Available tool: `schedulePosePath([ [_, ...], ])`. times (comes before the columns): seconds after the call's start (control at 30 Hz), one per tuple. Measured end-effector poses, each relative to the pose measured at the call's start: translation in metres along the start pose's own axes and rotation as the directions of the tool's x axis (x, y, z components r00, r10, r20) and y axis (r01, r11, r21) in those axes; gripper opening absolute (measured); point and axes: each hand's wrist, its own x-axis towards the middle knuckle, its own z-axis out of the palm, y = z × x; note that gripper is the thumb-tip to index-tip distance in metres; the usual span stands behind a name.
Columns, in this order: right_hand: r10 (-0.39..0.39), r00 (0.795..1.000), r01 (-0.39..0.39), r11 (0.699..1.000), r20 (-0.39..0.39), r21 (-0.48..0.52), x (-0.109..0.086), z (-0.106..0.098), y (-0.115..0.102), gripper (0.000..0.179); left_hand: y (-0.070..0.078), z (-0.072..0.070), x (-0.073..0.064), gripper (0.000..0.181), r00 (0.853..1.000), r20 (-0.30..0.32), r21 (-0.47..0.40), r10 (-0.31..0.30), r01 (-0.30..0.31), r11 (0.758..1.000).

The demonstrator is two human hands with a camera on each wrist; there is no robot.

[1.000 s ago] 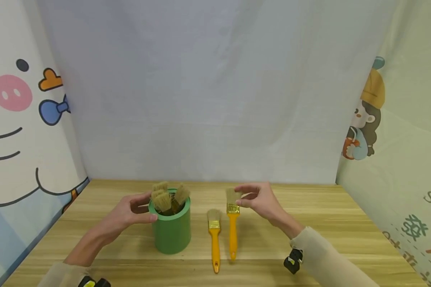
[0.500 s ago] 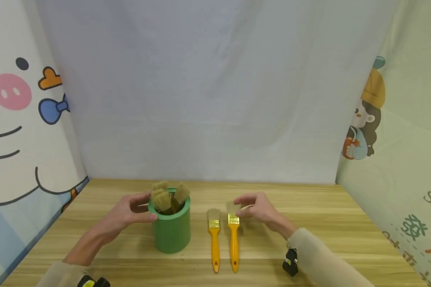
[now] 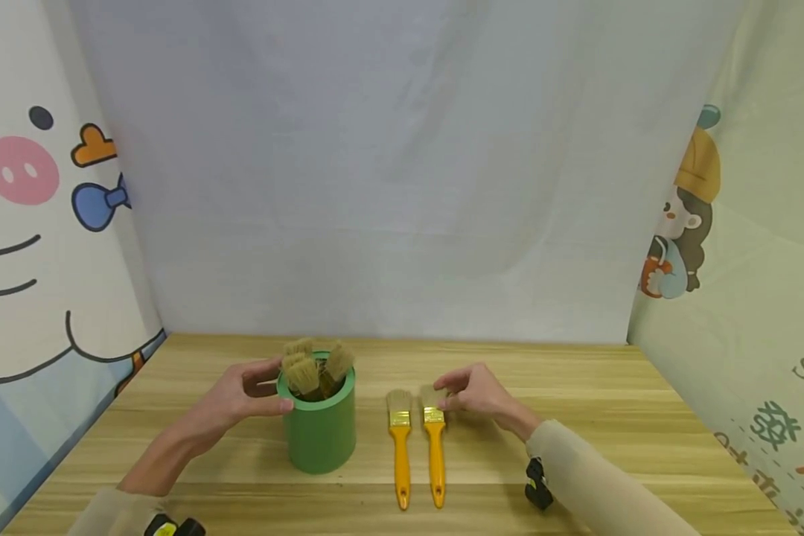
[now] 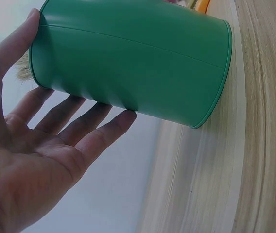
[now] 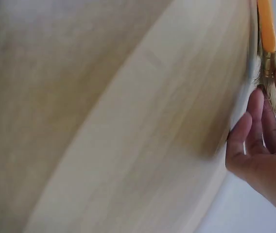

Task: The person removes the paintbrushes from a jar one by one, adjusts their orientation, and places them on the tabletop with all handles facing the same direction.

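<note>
My left hand [image 3: 244, 394] holds the green cylindrical pot [image 3: 321, 439] near its rim, thumb on the near side and fingers around the far side. In the left wrist view, the thumb and fingertips touch the pot's smooth wall [image 4: 128, 58]. Bristle ends of several paintbrushes [image 3: 301, 372] stick up out of the pot; their handles are hidden inside. My right hand [image 3: 479, 391] pinches the bristles of a paintbrush [image 3: 435, 447] with a yellow handle. Parallel to it, a similar paintbrush [image 3: 400, 450] lies on the table between it and the pot, bristles pointing away from me.
The wooden table [image 3: 576, 461] runs back to a pale grey cloth [image 3: 388, 186]. A cartoon-printed cloth [image 3: 33, 260] hangs on the left, and a pale green printed one [image 3: 770, 260] on the right.
My right hand has brought its paintbrush toward me and down, level with the other brush; over the last half second it shifts slightly left. The left hand and the pot stay put.
</note>
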Motion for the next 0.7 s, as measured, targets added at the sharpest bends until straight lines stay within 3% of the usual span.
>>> schedulePosePath([
  [0.7, 0.03, 1.0, -0.029, 0.993, 0.007, -0.11, 0.0009, 0.0019, 0.0041, 0.028, 0.0, 0.0005, 0.0004, 0.088, 1.0, -0.004, 0.027, 0.002, -0.002, 1.0],
])
